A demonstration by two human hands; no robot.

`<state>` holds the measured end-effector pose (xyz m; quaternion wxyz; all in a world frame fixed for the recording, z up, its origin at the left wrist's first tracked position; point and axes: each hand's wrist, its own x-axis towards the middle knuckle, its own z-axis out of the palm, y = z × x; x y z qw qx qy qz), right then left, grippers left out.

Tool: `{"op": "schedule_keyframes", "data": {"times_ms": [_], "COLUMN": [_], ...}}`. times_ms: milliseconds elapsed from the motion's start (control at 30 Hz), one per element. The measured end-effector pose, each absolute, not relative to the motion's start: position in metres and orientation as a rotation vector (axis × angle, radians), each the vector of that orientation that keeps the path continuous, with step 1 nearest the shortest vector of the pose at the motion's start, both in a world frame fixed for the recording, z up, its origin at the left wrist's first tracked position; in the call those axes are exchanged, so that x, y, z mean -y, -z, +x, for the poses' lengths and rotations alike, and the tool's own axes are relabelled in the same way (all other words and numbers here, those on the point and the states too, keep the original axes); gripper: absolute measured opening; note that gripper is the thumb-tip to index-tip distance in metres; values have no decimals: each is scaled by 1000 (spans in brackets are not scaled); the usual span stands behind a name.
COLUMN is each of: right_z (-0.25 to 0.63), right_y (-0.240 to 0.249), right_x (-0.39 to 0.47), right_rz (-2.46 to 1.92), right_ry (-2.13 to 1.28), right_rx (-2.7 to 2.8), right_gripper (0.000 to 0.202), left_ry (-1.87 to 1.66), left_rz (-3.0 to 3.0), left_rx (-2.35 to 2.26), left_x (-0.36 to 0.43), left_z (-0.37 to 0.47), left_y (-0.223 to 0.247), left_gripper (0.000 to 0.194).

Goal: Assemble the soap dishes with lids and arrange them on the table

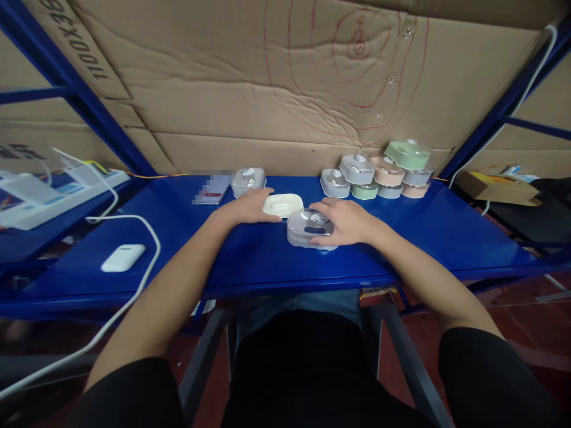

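My left hand (pixel 251 206) grips the left end of a shallow cream oval dish (pixel 284 205), with the thumb on the near side and the fingers on the far side. Just to its right and nearer to me, my right hand (pixel 350 221) is wrapped round the right side of a clear plastic box (pixel 300 229). This box has rounded corners, a round white label and a dark oblong patch on top. Its left edge overlaps or touches the dish's right end; I cannot tell which. Behind my left hand stands a similar grey box (pixel 248 180) with a clear lid.
Several clear-lidded boxes in grey, green and pink are stacked at the back right, a green box (pixel 408 154) on top. A phone-like flat thing (pixel 216 189), a white earphone case (pixel 124 258) and a white cable (pixel 149 229) lie left. Cardboard (pixel 250 107) walls the back.
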<state>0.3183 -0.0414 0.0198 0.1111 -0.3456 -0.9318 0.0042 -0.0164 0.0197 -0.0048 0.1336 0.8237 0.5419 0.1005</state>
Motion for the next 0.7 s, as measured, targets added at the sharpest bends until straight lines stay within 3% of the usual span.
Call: {"op": "schedule_keyframes", "data": {"times_ms": [700], "right_z": [317], "right_y": [-19], "right_x": [45], "right_rz": [-1047], "right_ry": [28], "right_rx": [2762], "right_gripper": [91], "left_ry": [-246], "left_rz": [2419], "left_rx": [-1580], "left_x": [-22], "left_z": [-16], "left_y": [5], "left_gripper": [98]}}
